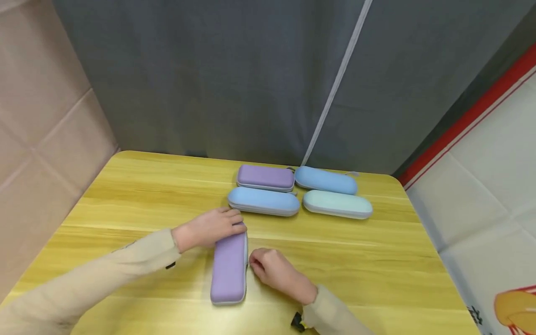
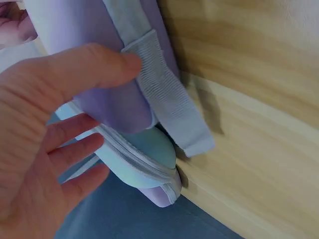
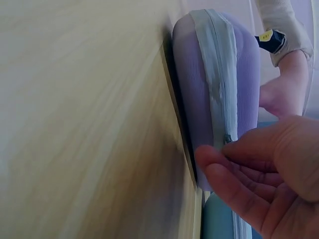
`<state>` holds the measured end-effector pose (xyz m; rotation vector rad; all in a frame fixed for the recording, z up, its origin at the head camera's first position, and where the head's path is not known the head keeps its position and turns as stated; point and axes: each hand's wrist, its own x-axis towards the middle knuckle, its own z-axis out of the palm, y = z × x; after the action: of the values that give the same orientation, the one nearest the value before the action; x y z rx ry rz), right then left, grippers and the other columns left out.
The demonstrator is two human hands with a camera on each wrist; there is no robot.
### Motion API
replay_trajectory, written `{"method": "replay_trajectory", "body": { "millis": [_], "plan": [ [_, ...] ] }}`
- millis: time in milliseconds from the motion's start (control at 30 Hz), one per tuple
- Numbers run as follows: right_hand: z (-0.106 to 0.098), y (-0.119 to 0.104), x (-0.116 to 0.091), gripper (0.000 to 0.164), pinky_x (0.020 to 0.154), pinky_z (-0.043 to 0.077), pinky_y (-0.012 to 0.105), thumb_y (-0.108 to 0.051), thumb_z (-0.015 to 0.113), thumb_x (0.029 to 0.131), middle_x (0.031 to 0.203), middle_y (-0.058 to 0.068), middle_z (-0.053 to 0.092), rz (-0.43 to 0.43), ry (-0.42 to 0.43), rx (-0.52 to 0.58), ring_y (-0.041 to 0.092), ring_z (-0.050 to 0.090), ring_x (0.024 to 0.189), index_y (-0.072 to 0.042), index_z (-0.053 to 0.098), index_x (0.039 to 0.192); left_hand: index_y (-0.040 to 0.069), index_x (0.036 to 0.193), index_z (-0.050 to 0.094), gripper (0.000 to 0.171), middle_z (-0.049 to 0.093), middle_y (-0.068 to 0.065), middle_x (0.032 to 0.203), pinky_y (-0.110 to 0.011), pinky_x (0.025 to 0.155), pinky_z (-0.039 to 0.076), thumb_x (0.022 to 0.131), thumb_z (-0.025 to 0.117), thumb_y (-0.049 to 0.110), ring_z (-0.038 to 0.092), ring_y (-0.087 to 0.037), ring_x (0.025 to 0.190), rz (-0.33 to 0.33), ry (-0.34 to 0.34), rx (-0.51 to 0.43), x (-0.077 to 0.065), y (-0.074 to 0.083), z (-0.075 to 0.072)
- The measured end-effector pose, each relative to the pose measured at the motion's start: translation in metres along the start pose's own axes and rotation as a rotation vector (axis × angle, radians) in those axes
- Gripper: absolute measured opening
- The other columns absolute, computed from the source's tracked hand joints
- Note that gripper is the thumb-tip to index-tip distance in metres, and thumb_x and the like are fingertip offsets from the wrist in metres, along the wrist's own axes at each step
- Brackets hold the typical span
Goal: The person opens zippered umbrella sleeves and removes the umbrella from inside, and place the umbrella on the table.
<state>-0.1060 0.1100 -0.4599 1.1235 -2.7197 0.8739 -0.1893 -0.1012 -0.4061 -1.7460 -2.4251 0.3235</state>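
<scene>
A purple zip case (image 1: 229, 267) lies lengthwise on the yellow wooden table (image 1: 377, 270), near the front. My left hand (image 1: 209, 228) rests on its far end. In the left wrist view the thumb (image 2: 84, 67) presses on the purple case (image 2: 114, 104) beside its fabric loop (image 2: 169, 94), and the fingers lie fairly straight. My right hand (image 1: 270, 267) sits against the case's right side. In the right wrist view its loosely bent fingers (image 3: 234, 184) reach the zip band (image 3: 217, 74) right at the small zip pull (image 3: 228, 138), which still shows between thumb and forefinger.
Several more closed cases lie in two rows at the back: purple (image 1: 265, 177), blue (image 1: 325, 180), blue (image 1: 264, 201) and mint (image 1: 337, 204). A grey curtain (image 1: 234, 79) hangs behind the table. The table's right edge drops off to a white floor mat (image 1: 490, 186).
</scene>
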Motion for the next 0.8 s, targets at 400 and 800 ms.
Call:
{"method": "replay_trajectory", "body": {
  "millis": [400, 800],
  "plan": [
    [-0.007, 0.008, -0.010, 0.009, 0.059, 0.043, 0.008, 0.000, 0.063, 0.085, 0.072, 0.001, 0.061, 0.028, -0.014, 0.020, 0.002, 0.051, 0.064, -0.006, 0.064, 0.078, 0.005, 0.116, 0.059, 0.072, 0.052, -0.006, 0.101, -0.043, 0.087, 0.047, 0.050, 0.088, 0.016, 0.053, -0.023, 0.096, -0.182, 0.018, -0.310, -0.021, -0.004, 0.006],
    [-0.025, 0.025, -0.020, 0.007, 0.060, 0.047, 0.013, 0.004, 0.063, 0.083, 0.076, 0.004, 0.065, 0.075, -0.022, 0.056, 0.005, 0.057, 0.068, -0.002, 0.066, 0.081, -0.002, 0.115, 0.058, 0.075, 0.057, -0.010, 0.114, -0.043, 0.092, 0.046, 0.050, 0.086, 0.021, 0.055, -0.025, 0.104, -0.289, 0.043, -0.474, -0.031, -0.006, 0.014]
  ]
}}
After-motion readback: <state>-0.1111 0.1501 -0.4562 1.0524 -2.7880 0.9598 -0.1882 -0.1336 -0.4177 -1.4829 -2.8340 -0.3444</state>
